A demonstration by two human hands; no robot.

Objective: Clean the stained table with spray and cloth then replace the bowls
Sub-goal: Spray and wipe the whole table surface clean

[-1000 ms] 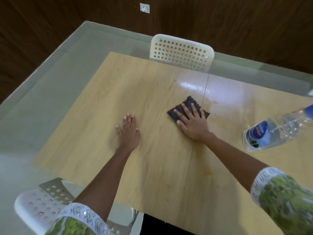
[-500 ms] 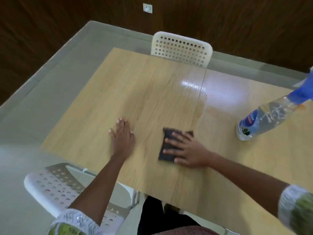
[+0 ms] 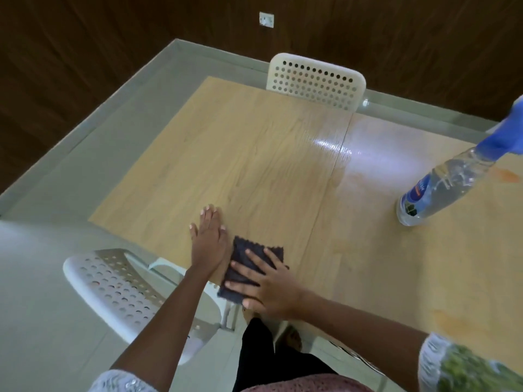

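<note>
Cloth [image 3: 245,260]: dark, square, zigzag-edged, lay flat at the table's [image 3: 254,154] near edge. Spray bottle [image 3: 441,188]: clear, blue-topped, stood at right. Orange stains [image 3: 508,175] showed near it.

View: one head-worn wide-angle camera
Position: above the near edge of the bench [image 3: 254,154], over the person's own legs
Facing: forward and steeply down, toward the far chair [image 3: 315,80] and dark wall [image 3: 113,38]
Nearness: close; both forearms reach in from the bottom edge
Coverage: most of the bench top, the floor at left, a near chair [image 3: 113,287] at lower left
Distortion: edges bend; the bottle [image 3: 441,190] at right leans
Shared scene: single view only
</note>
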